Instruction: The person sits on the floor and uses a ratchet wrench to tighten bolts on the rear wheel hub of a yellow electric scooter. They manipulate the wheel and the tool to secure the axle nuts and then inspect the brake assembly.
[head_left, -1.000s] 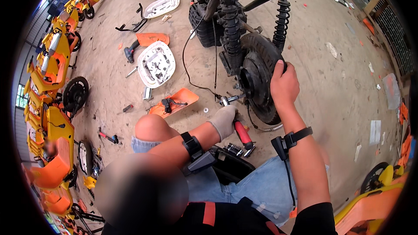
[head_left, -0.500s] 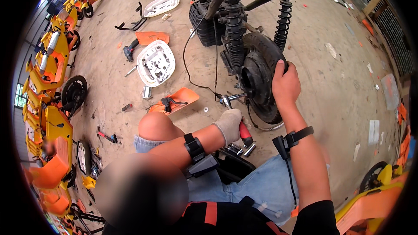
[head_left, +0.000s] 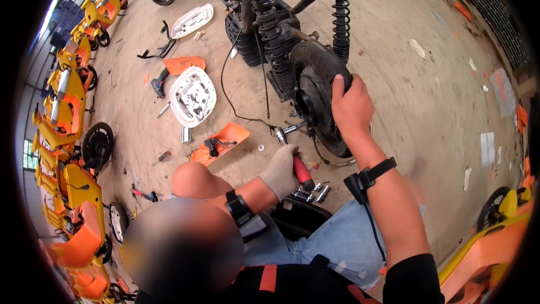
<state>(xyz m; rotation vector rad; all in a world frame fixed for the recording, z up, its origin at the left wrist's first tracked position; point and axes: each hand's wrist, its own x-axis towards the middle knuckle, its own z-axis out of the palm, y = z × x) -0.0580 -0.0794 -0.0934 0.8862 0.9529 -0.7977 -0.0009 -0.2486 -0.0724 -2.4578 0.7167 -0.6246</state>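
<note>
My left hand [head_left: 281, 171], in a pale work glove, is closed around a socket wrench [head_left: 304, 175] with a red handle. The wrench's chrome head and socket [head_left: 293, 128] reach to the middle of the wheel's side, at the axle. My bare right hand [head_left: 354, 104] grips the black tyre [head_left: 315, 56] on its near right side, fingers curled over the tread and partly hidden. The wheel hangs under a black scooter frame between two coil-spring shocks [head_left: 275, 50]. Several loose chrome sockets [head_left: 322, 193] lie below the red handle.
Left of the wheel lie an orange panel with a brake lever [head_left: 228, 141], a white tray of small parts [head_left: 193, 98] and a cordless drill [head_left: 160, 83]. A black cable [head_left: 225, 81] hangs from the frame. Yellow-orange scooters [head_left: 73, 186] line the left; another [head_left: 484, 259] stands lower right.
The view has shifted, so the wheel and frame sit further left. The wrench handle has swung slightly toward me, with my left hand on it. My right hand stays on the tyre.
</note>
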